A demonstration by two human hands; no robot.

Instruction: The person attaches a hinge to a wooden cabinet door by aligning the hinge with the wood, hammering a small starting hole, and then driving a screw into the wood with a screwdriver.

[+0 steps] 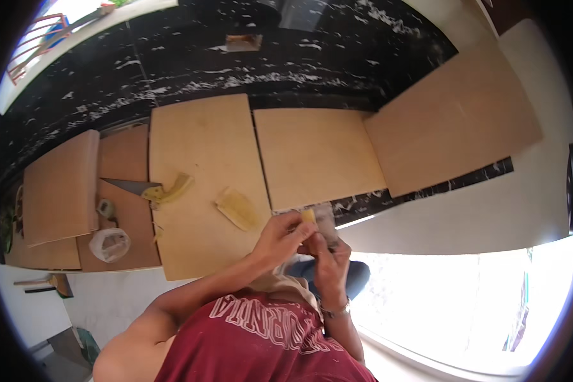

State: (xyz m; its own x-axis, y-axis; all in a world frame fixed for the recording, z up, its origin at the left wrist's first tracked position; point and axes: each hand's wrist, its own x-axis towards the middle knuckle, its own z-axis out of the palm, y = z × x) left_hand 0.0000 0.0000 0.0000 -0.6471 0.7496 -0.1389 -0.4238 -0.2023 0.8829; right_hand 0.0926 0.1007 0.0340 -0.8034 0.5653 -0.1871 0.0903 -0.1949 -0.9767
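Note:
My left hand (281, 242) is closed, its fingertips bent around a small yellow piece (308, 216) that looks like folded sandpaper or a scrap; I cannot tell which. Close against it is my right hand (332, 267), also closed, thumb and fingers pinched together. What lies between the right fingers is hidden. Both hands are just off the near edge of the boards. A yellowish, torn-looking sheet (237, 209) lies on the pale wooden board (204, 140) left of my hands. Further left on that board rests a handsaw (148, 190) with a yellow handle, its blade pointing left.
Another pale board (318, 153) lies right of the first, with a brown panel (455, 121) tilted beyond it. At left are a stacked brown panel (60, 188), a clear plastic container (110, 244) and a tape measure-like object (106, 207). Black marbled stone (191, 57) runs behind.

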